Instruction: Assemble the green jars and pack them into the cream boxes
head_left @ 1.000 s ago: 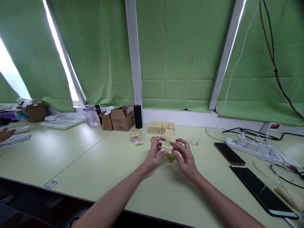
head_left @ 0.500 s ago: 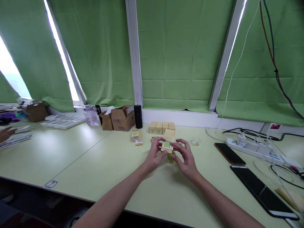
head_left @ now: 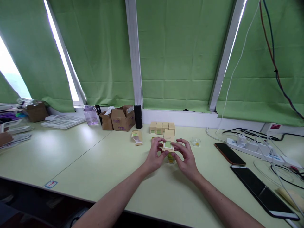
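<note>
Between my two hands is a small cream cardboard box point(head_left: 168, 135) with a green window and a raised flap. My left hand point(head_left: 155, 155) pinches its left side with thumb and fingers. On the right side, my right hand point(head_left: 186, 158) grips the same box. Below the box, a small glass jar point(head_left: 170, 159) with green and yellow on it stands on the table, partly hidden by the fingers. Several similar closed boxes point(head_left: 159, 127) stand in a row behind. An opened box point(head_left: 137, 138) lies to the left, and a small clear dish point(head_left: 195, 142) sits to the right.
Brown cartons point(head_left: 123, 118), a black cylinder point(head_left: 138, 116) and a purple bottle point(head_left: 90, 115) line the back left. A phone point(head_left: 230, 154), a tablet-like device point(head_left: 263, 191) and a power strip point(head_left: 255, 150) with cables lie at right. Another person's hand point(head_left: 5, 138) is at far left.
The held box has shifted slightly to the right and sits straighter, with my hands still on both sides. At far left, the other person's hand and papers have moved.
</note>
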A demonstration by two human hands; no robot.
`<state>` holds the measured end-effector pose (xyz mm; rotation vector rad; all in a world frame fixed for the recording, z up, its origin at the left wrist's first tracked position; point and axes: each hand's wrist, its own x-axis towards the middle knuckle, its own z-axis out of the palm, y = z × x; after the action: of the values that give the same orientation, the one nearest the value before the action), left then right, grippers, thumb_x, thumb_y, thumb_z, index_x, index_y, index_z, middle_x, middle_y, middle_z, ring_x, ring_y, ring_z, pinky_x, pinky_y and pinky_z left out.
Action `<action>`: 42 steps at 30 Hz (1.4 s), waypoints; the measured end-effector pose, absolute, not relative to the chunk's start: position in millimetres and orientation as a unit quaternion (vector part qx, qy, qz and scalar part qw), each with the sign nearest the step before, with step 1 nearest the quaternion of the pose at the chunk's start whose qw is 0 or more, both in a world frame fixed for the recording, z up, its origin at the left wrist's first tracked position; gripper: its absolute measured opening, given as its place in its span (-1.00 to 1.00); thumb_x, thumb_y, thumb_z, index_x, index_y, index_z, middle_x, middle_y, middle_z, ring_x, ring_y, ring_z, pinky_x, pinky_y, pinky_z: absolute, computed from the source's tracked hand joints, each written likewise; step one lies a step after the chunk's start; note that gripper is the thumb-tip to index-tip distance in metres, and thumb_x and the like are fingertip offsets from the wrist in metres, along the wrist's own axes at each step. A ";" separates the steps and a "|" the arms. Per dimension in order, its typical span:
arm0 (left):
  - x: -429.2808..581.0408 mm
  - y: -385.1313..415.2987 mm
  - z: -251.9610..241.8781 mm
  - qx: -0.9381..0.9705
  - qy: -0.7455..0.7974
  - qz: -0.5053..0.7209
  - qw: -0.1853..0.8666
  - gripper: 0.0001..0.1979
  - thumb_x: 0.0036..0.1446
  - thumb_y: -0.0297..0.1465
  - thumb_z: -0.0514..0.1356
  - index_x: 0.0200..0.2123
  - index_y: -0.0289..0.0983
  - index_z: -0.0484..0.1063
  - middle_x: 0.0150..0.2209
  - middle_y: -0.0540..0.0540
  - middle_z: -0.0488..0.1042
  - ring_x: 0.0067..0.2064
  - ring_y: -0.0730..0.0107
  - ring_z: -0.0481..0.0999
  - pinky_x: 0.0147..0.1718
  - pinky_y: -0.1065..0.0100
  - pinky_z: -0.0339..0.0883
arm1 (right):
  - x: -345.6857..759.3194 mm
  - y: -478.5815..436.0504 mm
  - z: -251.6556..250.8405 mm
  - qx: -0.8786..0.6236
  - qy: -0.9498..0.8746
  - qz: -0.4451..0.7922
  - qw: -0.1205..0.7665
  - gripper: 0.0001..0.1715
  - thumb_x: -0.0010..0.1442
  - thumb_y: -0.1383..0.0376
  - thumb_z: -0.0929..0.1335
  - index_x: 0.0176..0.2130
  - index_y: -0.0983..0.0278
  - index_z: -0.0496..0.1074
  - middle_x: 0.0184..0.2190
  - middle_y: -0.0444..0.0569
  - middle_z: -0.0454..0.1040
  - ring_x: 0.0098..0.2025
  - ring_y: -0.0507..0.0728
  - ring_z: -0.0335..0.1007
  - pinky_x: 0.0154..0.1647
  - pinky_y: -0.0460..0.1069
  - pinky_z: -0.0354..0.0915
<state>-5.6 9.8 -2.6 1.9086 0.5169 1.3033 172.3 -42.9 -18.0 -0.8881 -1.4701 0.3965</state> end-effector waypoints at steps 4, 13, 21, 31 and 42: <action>-3.6 11.5 -4.4 0.742 0.210 0.518 0.370 -0.60 0.28 -0.12 0.26 0.07 -0.15 0.28 0.10 -0.17 0.18 -0.12 0.37 0.43 -0.06 0.22 0.45 | 172.3 -42.6 -18.3 -0.391 -0.641 0.174 0.637 -0.65 0.33 0.14 0.40 0.10 0.05 0.52 0.19 0.06 0.19 -0.02 0.16 0.50 0.09 0.19 0.53; -2.6 13.6 -5.8 0.739 0.215 0.527 0.359 -0.65 0.29 -0.19 0.26 0.04 -0.16 0.30 0.05 -0.15 0.21 -0.15 0.40 0.41 -0.11 0.25 0.45 | 172.6 -41.2 -19.0 -0.389 -0.643 0.175 0.636 -0.67 0.34 0.16 0.39 0.09 0.06 0.53 0.18 0.06 0.19 -0.03 0.15 0.51 0.00 0.14 0.57; -1.9 13.3 -5.7 0.737 0.213 0.533 0.355 -0.68 0.28 -0.22 0.27 0.02 -0.17 0.30 0.02 -0.14 0.23 -0.17 0.40 0.40 -0.14 0.28 0.44 | 173.0 -41.7 -19.0 -0.395 -0.644 0.172 0.633 -0.68 0.34 0.17 0.39 0.08 0.06 0.54 0.18 0.06 0.20 -0.05 0.14 0.52 0.02 0.13 0.56; -1.2 10.4 -3.2 0.735 0.221 0.537 0.351 -0.71 0.30 -0.22 0.25 0.00 -0.18 0.31 -0.01 -0.12 0.22 -0.21 0.43 0.37 -0.17 0.30 0.43 | 171.5 -42.3 -17.1 -0.394 -0.643 0.168 0.635 -0.72 0.35 0.19 0.38 0.05 0.07 0.54 0.16 0.04 0.21 -0.09 0.10 0.53 0.03 0.12 0.54; -0.3 14.3 -9.4 0.743 0.226 0.547 0.313 -0.77 0.32 -0.28 0.21 -0.01 -0.18 0.29 -0.03 -0.10 0.22 -0.25 0.46 0.35 -0.22 0.33 0.44 | 172.3 -40.6 -19.8 -0.397 -0.639 0.181 0.634 -0.70 0.37 0.13 0.36 0.05 0.08 0.54 0.16 0.06 0.20 -0.04 0.15 0.54 0.05 0.15 0.55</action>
<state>-0.3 14.3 -9.4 1.9585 0.5967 1.4432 172.3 -40.6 -19.8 -0.9074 -1.4609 0.4147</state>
